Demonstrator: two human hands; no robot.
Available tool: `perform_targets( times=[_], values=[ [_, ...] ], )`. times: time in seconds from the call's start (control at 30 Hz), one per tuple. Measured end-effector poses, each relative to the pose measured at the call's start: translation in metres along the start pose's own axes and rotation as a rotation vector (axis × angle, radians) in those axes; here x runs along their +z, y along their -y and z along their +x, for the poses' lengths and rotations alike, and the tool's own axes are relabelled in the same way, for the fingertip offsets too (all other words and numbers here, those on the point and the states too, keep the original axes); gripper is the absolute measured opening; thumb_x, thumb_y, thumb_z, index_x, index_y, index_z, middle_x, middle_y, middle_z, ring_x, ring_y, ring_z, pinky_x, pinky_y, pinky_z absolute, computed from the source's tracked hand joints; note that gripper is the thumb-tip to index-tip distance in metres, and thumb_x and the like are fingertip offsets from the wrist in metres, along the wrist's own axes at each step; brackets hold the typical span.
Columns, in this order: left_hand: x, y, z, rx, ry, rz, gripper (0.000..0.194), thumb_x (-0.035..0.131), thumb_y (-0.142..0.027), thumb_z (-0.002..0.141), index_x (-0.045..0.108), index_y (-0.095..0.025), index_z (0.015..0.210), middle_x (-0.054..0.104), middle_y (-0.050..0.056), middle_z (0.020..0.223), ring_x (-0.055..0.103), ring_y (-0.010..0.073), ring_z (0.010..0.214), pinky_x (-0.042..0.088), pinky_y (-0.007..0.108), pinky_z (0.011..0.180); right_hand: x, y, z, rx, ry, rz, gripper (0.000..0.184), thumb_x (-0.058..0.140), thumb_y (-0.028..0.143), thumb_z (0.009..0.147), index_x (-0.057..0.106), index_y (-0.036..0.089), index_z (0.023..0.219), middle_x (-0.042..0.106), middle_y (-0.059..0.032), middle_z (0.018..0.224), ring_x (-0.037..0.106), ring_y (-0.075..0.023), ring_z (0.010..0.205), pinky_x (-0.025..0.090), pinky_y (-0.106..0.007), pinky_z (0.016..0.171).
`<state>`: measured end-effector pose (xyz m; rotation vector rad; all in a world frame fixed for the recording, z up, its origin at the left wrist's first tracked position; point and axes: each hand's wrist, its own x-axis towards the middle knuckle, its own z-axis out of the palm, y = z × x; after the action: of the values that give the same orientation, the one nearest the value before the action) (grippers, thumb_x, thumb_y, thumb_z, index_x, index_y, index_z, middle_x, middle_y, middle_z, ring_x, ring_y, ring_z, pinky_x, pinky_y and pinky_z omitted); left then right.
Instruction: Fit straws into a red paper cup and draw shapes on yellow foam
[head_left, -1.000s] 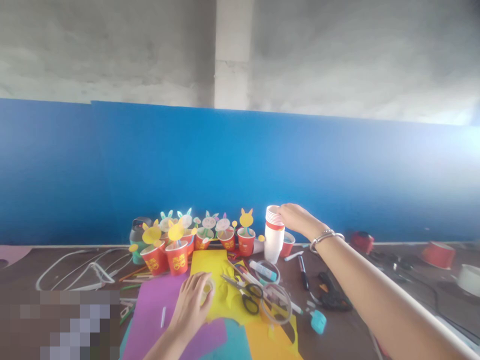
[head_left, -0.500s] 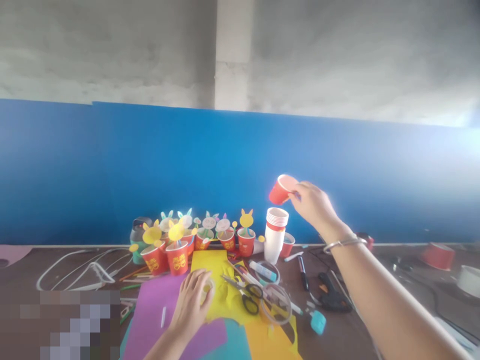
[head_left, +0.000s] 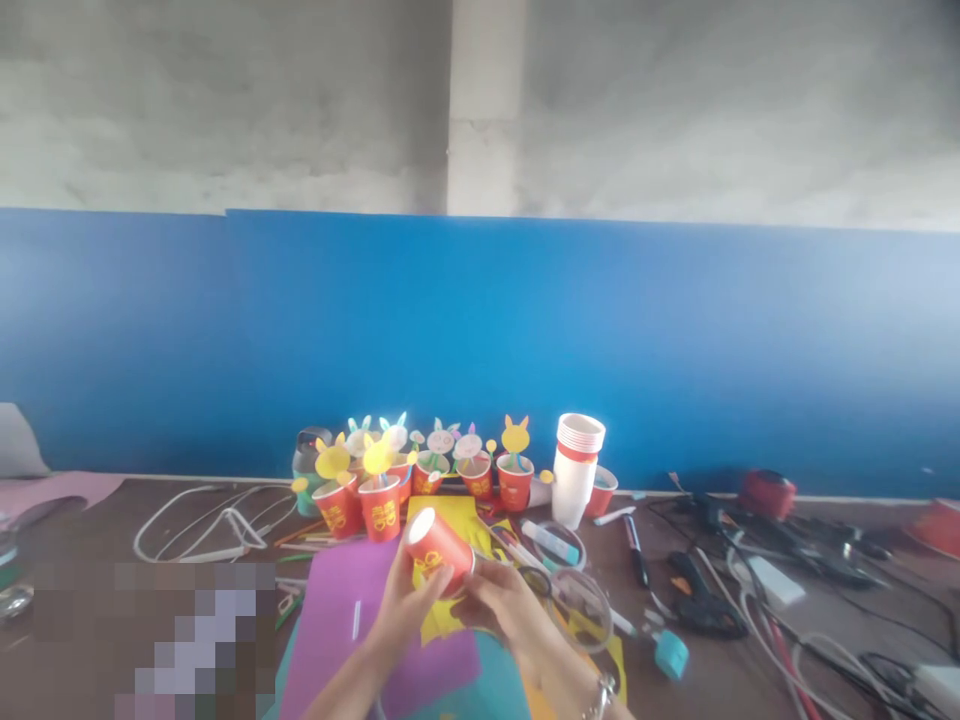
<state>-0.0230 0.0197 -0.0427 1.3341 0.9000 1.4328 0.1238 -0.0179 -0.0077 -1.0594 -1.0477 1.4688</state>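
Note:
A red paper cup [head_left: 444, 556] with yellow lettering is tipped between my two hands, its white base up and to the left. My left hand [head_left: 405, 606] wraps the cup's side from below. At the rim end, the fingers of my right hand [head_left: 504, 606] grip the cup. Sheets of purple paper [head_left: 337, 580], yellow paper [head_left: 442, 508] and teal paper [head_left: 480, 690] lie under the hands. Scissors [head_left: 536, 582] are partly hidden beside my right hand. Whatever lies directly beneath the cup is covered.
Behind the paper stand several red cups [head_left: 381, 508] with paper animal heads. A tall stack of paper cups [head_left: 576, 475] rises to their right. Glue stick [head_left: 551, 542], marker [head_left: 636, 550], glue gun [head_left: 705, 600] and cables [head_left: 847, 650] lie rightward. A blue partition [head_left: 480, 320] closes the back.
My right hand has brought the red cup down from above the stack to the paper. My left hand has lifted off the paper and now holds the cup too. The view has shifted slightly.

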Motion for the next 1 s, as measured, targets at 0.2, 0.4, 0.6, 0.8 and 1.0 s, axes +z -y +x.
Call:
perform_targets(
  times=[0.2, 0.4, 0.6, 0.8, 1.0],
  values=[
    [-0.003, -0.004, 0.005, -0.103, -0.015, -0.150, 0.059, 0.075, -0.057, 0.069, 0.061, -0.015, 0.109, 0.072, 0.013, 0.103, 0.068, 0.0310, 0.095, 0.055, 0.040, 0.082, -0.017, -0.010, 0.014, -0.216, -0.192, -0.213, 0.037, 0.069, 0.051, 0.072, 0.063, 0.015, 0.082, 0.063, -0.0012, 0.063, 0.055, -0.0113, 0.047, 0.038, -0.021, 0.041],
    [-0.003, -0.009, 0.001, -0.037, 0.149, -0.156, 0.068, 0.081, -0.055, 0.061, 0.059, -0.017, 0.112, 0.071, 0.011, 0.101, 0.067, 0.0304, 0.093, 0.055, 0.039, 0.080, -0.013, -0.010, 0.000, -0.492, -0.107, -0.493, 0.043, 0.059, 0.017, 0.074, 0.059, 0.021, 0.118, 0.066, -0.0079, 0.103, 0.063, -0.0202, 0.084, 0.053, -0.030, 0.069],
    [0.002, -0.016, -0.009, -0.009, 0.155, -0.021, 0.066, 0.083, -0.041, 0.062, 0.053, -0.020, 0.118, 0.068, 0.009, 0.105, 0.064, 0.0281, 0.098, 0.055, 0.037, 0.083, -0.015, -0.020, 0.000, -0.432, -0.138, -0.345, 0.045, 0.058, 0.022, 0.075, 0.060, 0.024, 0.120, 0.063, -0.0101, 0.121, 0.060, -0.0262, 0.107, 0.052, -0.035, 0.085],
    [0.007, -0.019, -0.014, 0.007, 0.173, 0.035, 0.059, 0.081, -0.037, 0.066, 0.051, -0.022, 0.115, 0.067, 0.009, 0.106, 0.065, 0.0277, 0.096, 0.056, 0.036, 0.081, -0.012, -0.010, -0.008, -0.205, -0.230, -0.070, 0.050, 0.068, 0.058, 0.073, 0.064, 0.026, 0.111, 0.065, -0.0091, 0.119, 0.057, -0.0311, 0.113, 0.051, -0.040, 0.088],
    [-0.007, -0.020, -0.006, 0.115, 0.328, 0.295, 0.055, 0.075, -0.046, 0.067, 0.062, -0.020, 0.113, 0.069, 0.011, 0.107, 0.065, 0.0296, 0.097, 0.052, 0.041, 0.088, -0.019, 0.001, 0.001, -0.365, -0.185, -0.172, 0.045, 0.067, 0.052, 0.078, 0.058, 0.020, 0.108, 0.068, -0.0078, 0.096, 0.063, -0.0262, 0.092, 0.051, -0.034, 0.076]
  ],
)
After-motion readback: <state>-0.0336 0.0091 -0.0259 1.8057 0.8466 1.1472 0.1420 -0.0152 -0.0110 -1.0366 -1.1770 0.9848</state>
